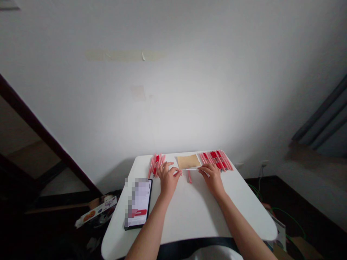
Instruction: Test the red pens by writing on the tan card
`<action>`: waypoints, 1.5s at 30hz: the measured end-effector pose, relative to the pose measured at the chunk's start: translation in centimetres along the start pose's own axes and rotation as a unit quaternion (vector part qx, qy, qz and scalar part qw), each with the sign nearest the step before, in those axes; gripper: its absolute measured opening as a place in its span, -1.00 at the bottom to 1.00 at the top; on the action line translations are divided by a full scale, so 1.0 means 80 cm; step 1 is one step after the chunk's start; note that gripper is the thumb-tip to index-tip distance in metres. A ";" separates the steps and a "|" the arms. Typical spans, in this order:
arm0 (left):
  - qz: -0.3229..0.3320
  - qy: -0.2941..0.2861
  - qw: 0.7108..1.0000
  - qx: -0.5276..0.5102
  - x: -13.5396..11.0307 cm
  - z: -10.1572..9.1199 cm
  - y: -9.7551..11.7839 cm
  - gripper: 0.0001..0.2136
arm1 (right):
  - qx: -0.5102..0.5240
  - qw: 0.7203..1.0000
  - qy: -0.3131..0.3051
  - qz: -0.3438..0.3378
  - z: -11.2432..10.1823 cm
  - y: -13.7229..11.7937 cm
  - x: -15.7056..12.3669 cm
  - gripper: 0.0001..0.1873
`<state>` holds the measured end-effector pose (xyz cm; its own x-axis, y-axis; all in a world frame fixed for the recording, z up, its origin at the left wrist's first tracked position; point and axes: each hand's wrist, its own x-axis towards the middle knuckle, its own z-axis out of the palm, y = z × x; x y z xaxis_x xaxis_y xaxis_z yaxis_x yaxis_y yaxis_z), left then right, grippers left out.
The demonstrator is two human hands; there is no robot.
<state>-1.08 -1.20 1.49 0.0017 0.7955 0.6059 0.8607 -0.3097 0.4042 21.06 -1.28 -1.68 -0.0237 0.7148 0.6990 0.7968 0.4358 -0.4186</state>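
Resting on a white table (189,213), both hands work near its far edge. The left hand (168,178) and the right hand (213,177) seem to pinch the two ends of a thin white strip (191,169), though it is too small to be sure. A single red pen (189,177) lies between them. Pens (155,165) are piled left, more pens (217,160) right, flanking a brown paper (188,161). A tablet (138,204) lies near the left forearm.

White table (189,213), red-pink pens (217,160), tan envelope (188,161), black phone (138,208)
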 end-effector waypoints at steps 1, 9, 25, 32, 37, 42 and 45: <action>-0.003 0.004 1.000 0.002 0.000 0.000 0.000 -0.92 | 0.001 1.000 0.001 0.001 0.000 0.000 0.000 -0.70; -0.069 0.023 0.996 0.044 0.000 0.003 -0.007 -0.89 | 0.013 1.000 0.003 0.016 0.004 0.005 -0.001 -0.68; -0.115 0.008 0.979 0.169 0.000 0.010 -0.016 -0.87 | 0.016 1.000 -0.007 0.013 0.007 0.008 -0.002 -0.68; -0.115 0.012 0.976 0.185 -0.002 0.014 -0.019 -0.85 | 0.019 1.000 -0.005 0.018 0.006 0.006 -0.002 -0.67; -0.113 0.020 0.977 0.179 -0.002 0.015 -0.020 -0.85 | 0.014 1.000 -0.001 0.019 0.005 0.004 -0.002 -0.66; -0.116 0.022 0.980 0.162 -0.002 0.009 -0.017 -0.86 | 0.014 1.000 -0.001 0.020 0.005 0.004 -0.002 -0.66; -0.106 0.020 0.985 0.135 -0.001 0.006 -0.015 -0.87 | 0.016 1.000 -0.004 0.023 0.005 0.004 -0.001 -0.66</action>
<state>-1.89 -0.67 0.62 -0.2082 0.8049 0.5557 0.9434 0.0153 0.3313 21.12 -1.00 -2.12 0.0063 0.7388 0.6739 0.7780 0.4197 -0.4674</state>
